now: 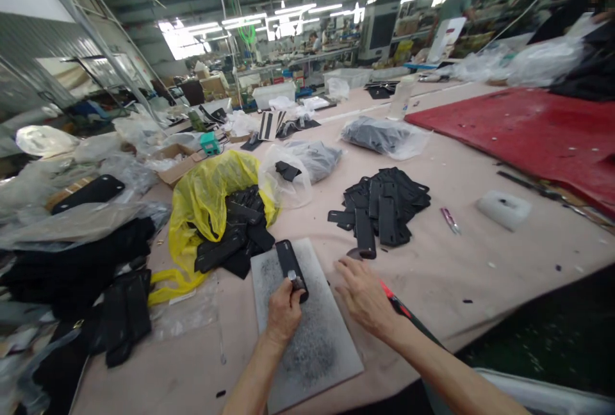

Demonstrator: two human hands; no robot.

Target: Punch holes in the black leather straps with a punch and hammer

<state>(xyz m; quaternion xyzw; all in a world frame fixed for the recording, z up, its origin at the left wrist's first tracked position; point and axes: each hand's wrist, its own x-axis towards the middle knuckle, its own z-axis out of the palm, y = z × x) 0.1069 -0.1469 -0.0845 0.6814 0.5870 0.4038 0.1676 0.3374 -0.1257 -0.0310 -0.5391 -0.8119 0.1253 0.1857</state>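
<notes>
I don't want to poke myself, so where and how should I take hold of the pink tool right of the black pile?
Probably best: pinch its pink handle across its narrow width with the right hand, coming from above and the left, where that hand is. The tool lies flat and uncovered, and its metal tip points toward your near right.

My table wears a creased, pinkish-beige covering, and before me on it lies a grey, black-speckled board. Taking that board as the clock's centre, I have a yellow plastic bag at eleven, black pieces spilling from its mouth, and a clear bag at twelve. A heap of black flat pieces sits at one; at two, I see pink-handled snips and, beyond, a whitish translucent roll.
</notes>
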